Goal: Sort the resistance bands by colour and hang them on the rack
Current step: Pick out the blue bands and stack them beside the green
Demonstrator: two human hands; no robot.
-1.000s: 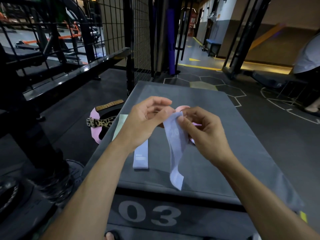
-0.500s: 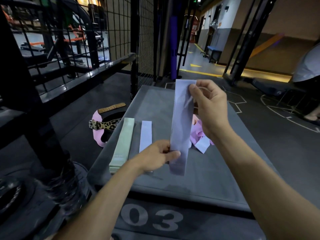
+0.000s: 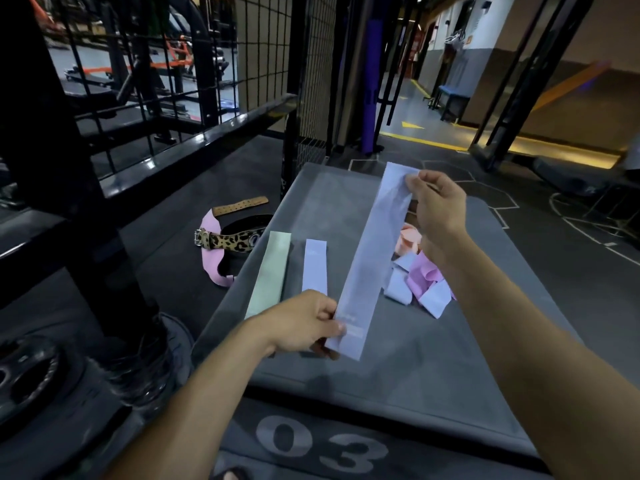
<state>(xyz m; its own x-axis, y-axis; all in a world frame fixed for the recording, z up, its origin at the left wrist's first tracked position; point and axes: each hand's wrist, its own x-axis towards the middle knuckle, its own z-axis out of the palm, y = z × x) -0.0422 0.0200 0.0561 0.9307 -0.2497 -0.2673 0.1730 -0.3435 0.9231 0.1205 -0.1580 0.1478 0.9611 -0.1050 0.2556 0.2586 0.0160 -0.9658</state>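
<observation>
I hold a lavender resistance band (image 3: 372,258) stretched flat above the grey plyo box (image 3: 433,368). My left hand (image 3: 304,323) pinches its near end and my right hand (image 3: 438,211) pinches its far end. On the box lie a pale green band (image 3: 270,273) and beside it another lavender band (image 3: 314,265), both flat and side by side. To the right sits a loose heap of pink, peach and lavender bands (image 3: 420,278), partly hidden behind my right forearm and the held band.
A leopard-print and pink lifting belt (image 3: 228,242) lies on the floor left of the box. A black metal rack with a mesh panel (image 3: 214,129) stands at the left and back. Weight plates (image 3: 31,375) sit at the lower left.
The bunched lavender band has been pulled out straight: my right hand rose with its far end, my left hand dropped to its near end. Between the last two frames it tilted slightly.
</observation>
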